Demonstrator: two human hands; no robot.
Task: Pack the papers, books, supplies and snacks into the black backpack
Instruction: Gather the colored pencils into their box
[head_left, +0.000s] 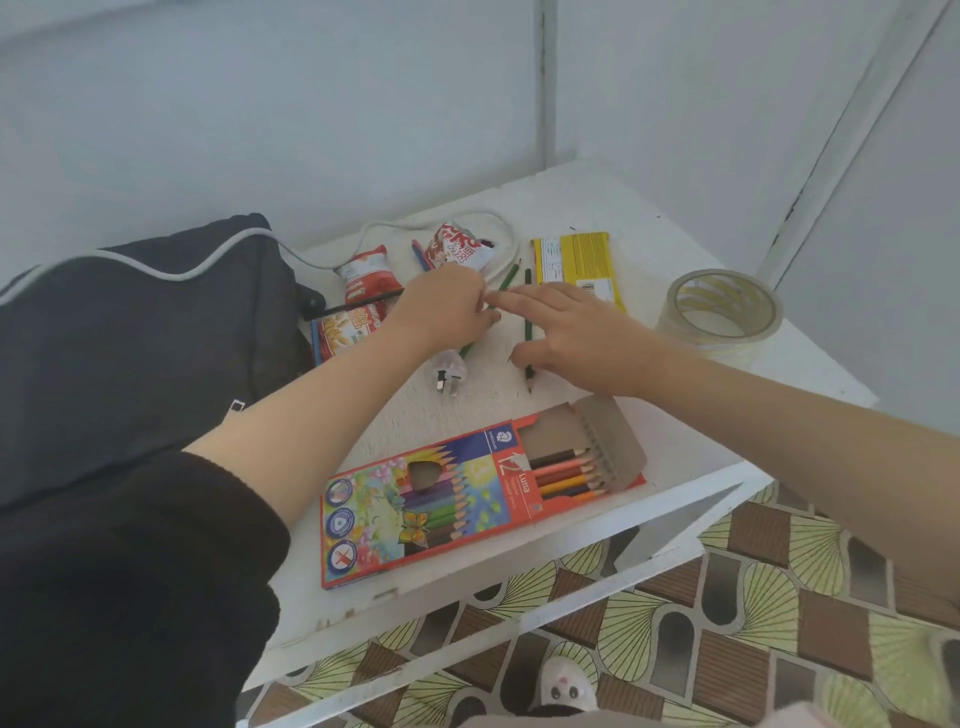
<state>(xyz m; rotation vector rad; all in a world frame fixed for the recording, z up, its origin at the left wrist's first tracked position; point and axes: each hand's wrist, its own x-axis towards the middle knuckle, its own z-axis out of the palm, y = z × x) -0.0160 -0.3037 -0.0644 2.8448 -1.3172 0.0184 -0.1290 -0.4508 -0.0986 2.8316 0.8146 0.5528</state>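
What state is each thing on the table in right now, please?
Pencil box, open, flap out, partly filled.
Backpack, slumped; opening not visible.
Snack packets, lying outside backpack.
Tape, lying flat.
Plug, unplugged, lying loose.
Left hand, curled on green pencil.
Right hand, open, over dark pencil.

One backpack (135, 332), three snack packets (368, 274), one yellow packet (576, 257), one tape roll (724, 312), one pencil box (415, 514), one plug (449, 371), at least three loose pencils (528, 325).
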